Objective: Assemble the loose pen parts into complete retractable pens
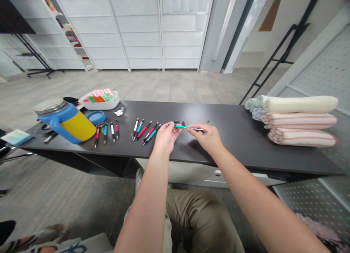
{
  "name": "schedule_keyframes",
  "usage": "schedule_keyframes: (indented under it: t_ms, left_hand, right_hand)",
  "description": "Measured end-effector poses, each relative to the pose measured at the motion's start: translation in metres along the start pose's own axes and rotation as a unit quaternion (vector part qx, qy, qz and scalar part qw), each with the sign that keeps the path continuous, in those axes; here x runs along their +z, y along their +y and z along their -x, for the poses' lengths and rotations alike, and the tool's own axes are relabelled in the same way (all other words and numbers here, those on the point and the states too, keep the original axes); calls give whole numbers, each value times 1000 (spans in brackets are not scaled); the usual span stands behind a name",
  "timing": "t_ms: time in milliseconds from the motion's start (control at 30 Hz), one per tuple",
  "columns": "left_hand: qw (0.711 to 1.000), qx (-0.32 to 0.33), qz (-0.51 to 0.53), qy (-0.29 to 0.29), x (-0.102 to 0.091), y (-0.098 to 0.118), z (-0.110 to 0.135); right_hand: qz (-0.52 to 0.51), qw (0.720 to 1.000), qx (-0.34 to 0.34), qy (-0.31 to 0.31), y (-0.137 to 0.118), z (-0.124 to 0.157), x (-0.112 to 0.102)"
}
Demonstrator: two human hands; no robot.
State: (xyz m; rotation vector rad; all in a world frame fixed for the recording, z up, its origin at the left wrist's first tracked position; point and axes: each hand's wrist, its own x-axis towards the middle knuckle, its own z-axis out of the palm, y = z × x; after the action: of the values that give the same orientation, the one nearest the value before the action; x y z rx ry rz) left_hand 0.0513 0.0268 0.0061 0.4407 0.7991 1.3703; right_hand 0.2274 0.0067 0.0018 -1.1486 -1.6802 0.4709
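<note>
My left hand (166, 135) pinches a short teal pen barrel (179, 127) above the dark table (240, 140). My right hand (208, 137) pinches a thin white refill (194, 129) that runs into that barrel. Both hands hover over the table's middle. Small black pen parts (180, 123) lie just beyond my fingers. To the left lies a row of several assembled pens (144, 130) in teal, red and white. Further left lies another group of pens (107, 130).
A blue and yellow jug (67, 122) lies tilted at the left, a blue lid (96, 117) beside it. A white tray (101, 99) holds coloured packets. Rolled striped towels (298, 119) are stacked at the right. A black rack frame (276, 56) leans behind.
</note>
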Motion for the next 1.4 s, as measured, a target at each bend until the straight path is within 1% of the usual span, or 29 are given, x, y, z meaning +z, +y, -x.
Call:
schedule_keyframes:
  t_ms: [67,100,200,267,367,467,600,700,767,833,1000,1133,1300,1400]
  left_hand:
    - [1000,-9,-6,-13,2,-2,2]
    - [1000,-14,3,-14,4,-2,2]
    - [997,-36,66,5,6,1,1]
    - [991,-53,123,27,5,8,1]
    - [975,-73,206,46,2,24,1]
    - [965,-71,248,47,-3,37,3]
    - [970,-42,232,60,-8,40,3]
    - [977,-15,198,79,-9,36,0]
    - [981,1,174,90,-9,34,-1]
    - [982,12,159,97,-9,33,-1]
    - [982,23,152,107,-11,37,-1]
    - [982,29,149,109,-16,45,-3]
    - [979,47,152,131,-24,56,-9]
    - [977,49,157,138,-27,58,-12]
  right_hand:
    - [4,1000,-13,-17,1,-1,1]
    - [-2,1000,-9,-20,3,-1,2]
    - [-44,998,28,-21,9,-3,5]
    - [-49,998,46,-21,13,-5,6]
    - [20,998,61,-21,20,-7,7]
    - [112,991,61,-35,25,-9,10]
    - [226,973,28,-44,28,-14,16]
    - [298,952,-29,-59,27,-23,25]
    - [326,939,-70,-80,27,-33,33]
    - [341,931,-87,-95,28,-44,42]
    - [350,928,-67,-109,30,-64,59]
    - [342,931,-68,-105,31,-66,62]
    - [294,947,-72,-105,31,-63,57]
    - [222,968,-70,-92,26,-57,55]
